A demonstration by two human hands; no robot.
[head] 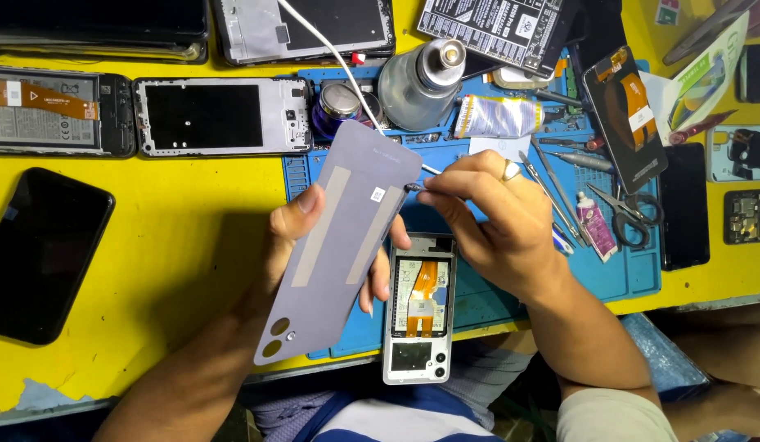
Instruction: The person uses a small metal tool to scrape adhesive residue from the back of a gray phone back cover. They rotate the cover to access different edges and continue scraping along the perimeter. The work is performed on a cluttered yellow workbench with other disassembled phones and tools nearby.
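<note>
My left hand (294, 237) holds a grey phone back cover (339, 237) tilted above the blue work mat (634, 274), inner side up, with two pale adhesive strips and camera holes at its lower end. My right hand (494, 217), a ring on one finger, pinches a thin metal tool (421, 187) whose tip touches the cover's right edge. Below the hands an opened phone (419, 307) lies on the mat with its orange flex cable and circuit boards showing.
On the yellow table (175, 237) lie a black phone (40, 254), two opened phone frames (220, 116) and a battery. A metal bottle (417, 82), a glue tube (499, 116), tweezers (552, 196), scissors (634, 214), a white cable and more phone parts crowd the back and right.
</note>
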